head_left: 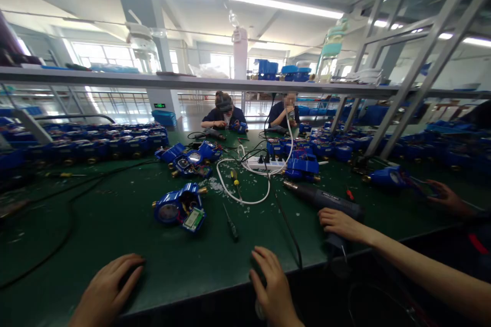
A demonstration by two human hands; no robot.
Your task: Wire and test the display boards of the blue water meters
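Observation:
My left hand [109, 283] rests at the front of the green table [184, 271], fingers curved and thumb apart, holding nothing. Near the table's front edge is my right hand [271, 283], also open, with its thumb away from the fingers. Beyond and between them lies a blue meter [169, 207] with brass fittings, its cover swung out to show a green circuit board [194, 218]. A dark-handled screwdriver [232, 229] lies between that meter and my right hand. Farther back is a yellow-and-black screwdriver [235, 180].
A co-worker's hand [341, 224] lies on a black heat gun [322, 199] at my right. A white power strip [264, 163] and looping cord sit mid-table. Rows of blue meters [95, 148] line the left. Overhead runs a shelf [184, 80]. Two people sit opposite.

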